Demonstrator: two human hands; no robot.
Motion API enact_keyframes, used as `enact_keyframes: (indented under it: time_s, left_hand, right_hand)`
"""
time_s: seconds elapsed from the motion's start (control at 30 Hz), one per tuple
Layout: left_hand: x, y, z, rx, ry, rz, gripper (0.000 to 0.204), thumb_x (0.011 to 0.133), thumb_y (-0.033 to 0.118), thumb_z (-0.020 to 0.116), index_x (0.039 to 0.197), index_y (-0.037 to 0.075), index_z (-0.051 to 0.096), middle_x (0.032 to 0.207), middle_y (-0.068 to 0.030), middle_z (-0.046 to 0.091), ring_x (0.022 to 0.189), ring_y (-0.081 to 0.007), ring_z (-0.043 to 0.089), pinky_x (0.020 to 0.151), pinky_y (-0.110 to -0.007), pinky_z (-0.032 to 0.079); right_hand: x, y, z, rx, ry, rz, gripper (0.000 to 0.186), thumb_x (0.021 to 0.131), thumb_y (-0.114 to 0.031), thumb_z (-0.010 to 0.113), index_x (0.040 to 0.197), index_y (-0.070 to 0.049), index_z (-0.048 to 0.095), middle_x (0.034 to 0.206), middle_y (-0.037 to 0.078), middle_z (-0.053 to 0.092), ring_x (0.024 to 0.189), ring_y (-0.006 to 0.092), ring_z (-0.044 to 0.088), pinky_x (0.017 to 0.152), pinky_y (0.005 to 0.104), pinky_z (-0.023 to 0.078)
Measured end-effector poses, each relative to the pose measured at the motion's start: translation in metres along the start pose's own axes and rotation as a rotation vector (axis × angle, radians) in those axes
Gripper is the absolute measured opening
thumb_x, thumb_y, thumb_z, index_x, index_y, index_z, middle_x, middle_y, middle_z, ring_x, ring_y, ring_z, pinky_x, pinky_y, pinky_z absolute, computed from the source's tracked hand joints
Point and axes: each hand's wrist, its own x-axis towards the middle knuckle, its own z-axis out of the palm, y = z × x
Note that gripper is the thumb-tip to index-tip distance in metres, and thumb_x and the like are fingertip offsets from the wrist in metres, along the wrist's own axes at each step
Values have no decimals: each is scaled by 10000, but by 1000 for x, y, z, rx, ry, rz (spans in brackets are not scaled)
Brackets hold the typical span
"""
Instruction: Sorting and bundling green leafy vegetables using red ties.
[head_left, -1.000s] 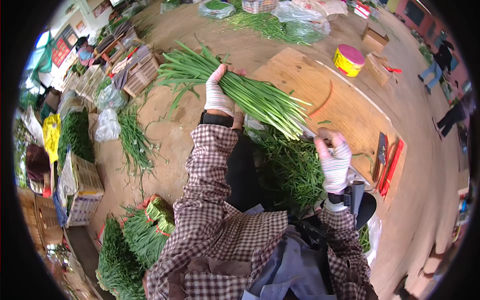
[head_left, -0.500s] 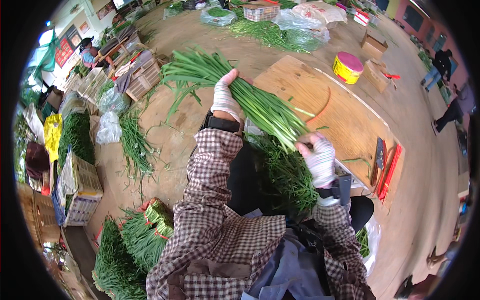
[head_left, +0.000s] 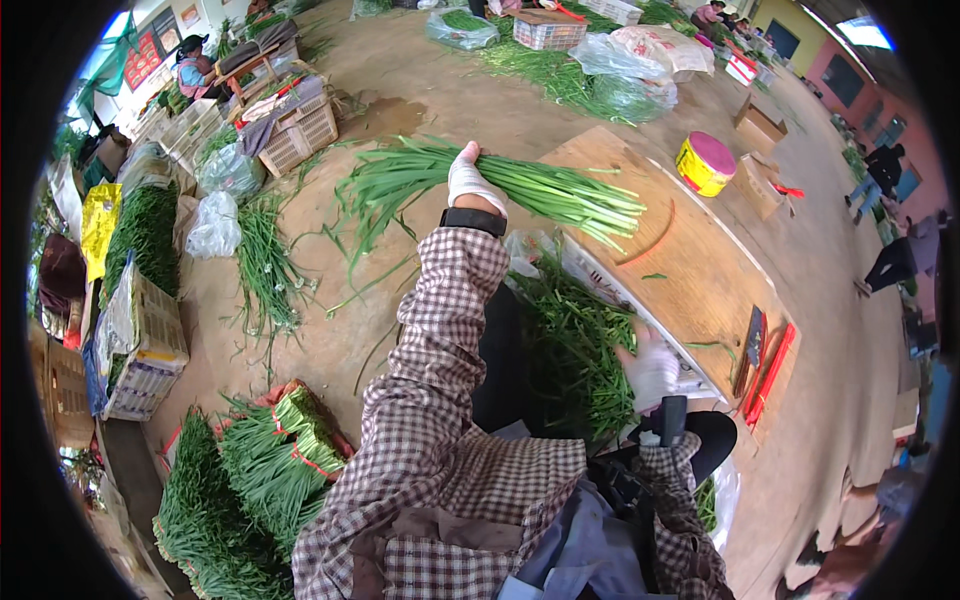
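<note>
My left hand [head_left: 474,185], wrapped in white cloth tape, is closed round a bunch of garlic chives [head_left: 570,197]. The pale stem ends point right, over the wooden board [head_left: 680,260]; the green leaf tips spread left beyond my fist. My right hand [head_left: 650,370], also taped, is low at the edge of a heap of loose greens [head_left: 580,340] in front of me. Motion smears its fingers, so their grip cannot be made out. On the board's near right corner lie a dark-bladed knife [head_left: 748,350] and several red strips [head_left: 770,372].
Tied bundles of chives [head_left: 270,440] stand at the lower left. Plastic crates [head_left: 150,350] and a bench line the left side. A pink-lidded yellow tub [head_left: 706,163] and cardboard boxes [head_left: 760,185] stand beyond the board. Other people are at the far left and right.
My right hand has left the stem ends and dropped to the loose greens by the board's near edge. The bunch, still in my left hand, has turned more level.
</note>
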Motion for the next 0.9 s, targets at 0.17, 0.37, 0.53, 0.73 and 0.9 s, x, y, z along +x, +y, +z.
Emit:
enact_keyframes:
  time_s: [0.17,0.37,0.53,0.73,0.9]
  left_hand:
    - [-20,-19,10,-69,34,8,273,861,347,571,906,78,568,901,-74,588,821,-257,549,815,-436,438]
    - [-33,-23,15,-94,59,37,317,856,383,572,923,73,563,947,-87,579,890,-271,530,855,-455,413]
    - [1,-20,-25,-157,-7,59,362,795,410,613,969,99,545,1031,-99,550,937,-288,506,943,-453,359]
    - [-21,-36,-30,-41,41,260,581,779,349,668,1251,44,518,1339,-88,468,1234,-219,396,1041,-366,277]
    - [-91,-39,-20,181,-6,307,567,737,395,722,1093,-28,595,1025,-98,633,909,-187,575,843,-324,446]
  right_hand:
    - [72,-98,-12,1283,-195,28,603,847,-308,637,1308,3,403,1035,104,591,874,168,579,734,304,478]
    - [66,-112,-41,1137,-254,-72,243,909,-264,533,930,-42,631,677,-22,564,567,79,493,516,223,392]
    - [-5,-24,-64,1277,-473,-453,422,885,-398,526,839,21,550,665,99,557,550,184,511,489,292,389]
    - [25,8,-18,-155,-351,-372,721,722,-232,713,1342,-48,396,1046,142,606,883,220,588,758,322,468]
    - [87,-73,-55,4,369,-527,745,694,-70,741,1343,-8,381,1141,95,545,966,151,519,823,257,425]
